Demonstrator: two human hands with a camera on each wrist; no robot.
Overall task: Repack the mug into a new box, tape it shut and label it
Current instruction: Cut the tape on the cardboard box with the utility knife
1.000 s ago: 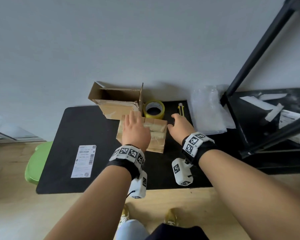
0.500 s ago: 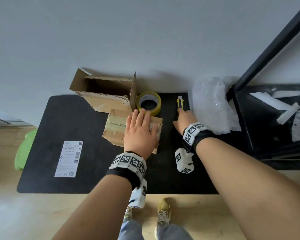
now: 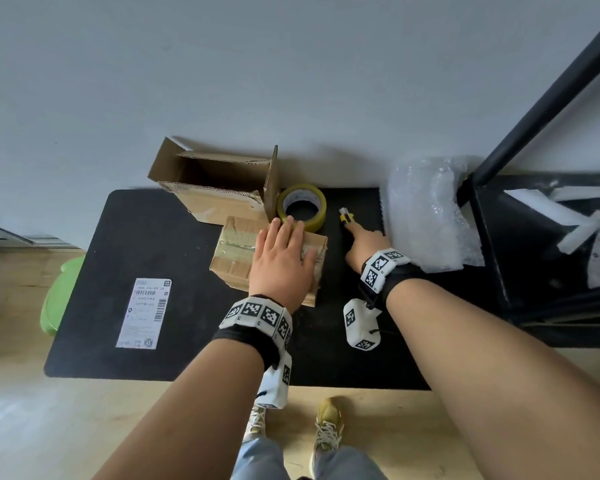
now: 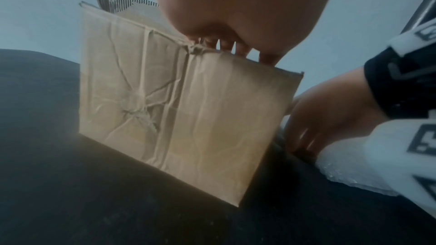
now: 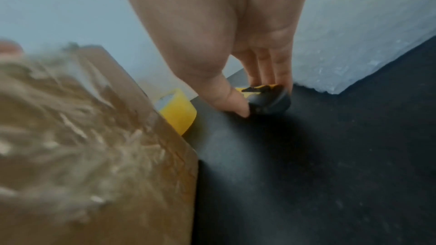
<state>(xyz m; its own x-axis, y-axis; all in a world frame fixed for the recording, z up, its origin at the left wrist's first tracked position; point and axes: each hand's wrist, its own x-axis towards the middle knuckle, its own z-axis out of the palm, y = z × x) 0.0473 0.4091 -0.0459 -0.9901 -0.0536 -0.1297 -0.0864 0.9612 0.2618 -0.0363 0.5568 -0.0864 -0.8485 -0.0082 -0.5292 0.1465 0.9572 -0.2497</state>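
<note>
A worn, taped-up cardboard box (image 3: 236,261) lies on the black mat (image 3: 136,237). My left hand (image 3: 283,261) rests flat on its top with straight fingers; the left wrist view shows the box's creased side (image 4: 188,118) under the palm (image 4: 235,16). To the right, my right hand (image 3: 364,242) pinches the near end of a yellow and black utility knife (image 3: 345,216) that lies on the mat, thumb and fingers closed on its black end (image 5: 269,101). An open, empty-looking new box (image 3: 219,188) stands behind. No mug is in sight.
A yellow tape roll (image 3: 302,206) sits between the boxes and the knife. A white shipping label (image 3: 146,313) lies on the mat's left. Bubble wrap (image 3: 426,216) is heaped at the right, against a black shelf frame (image 3: 534,109). A green object (image 3: 59,296) lies beyond the mat's left edge.
My right hand has left the box's right side and reached back to the knife, now pinching it. My left hand has slid to the right part of the box top.
</note>
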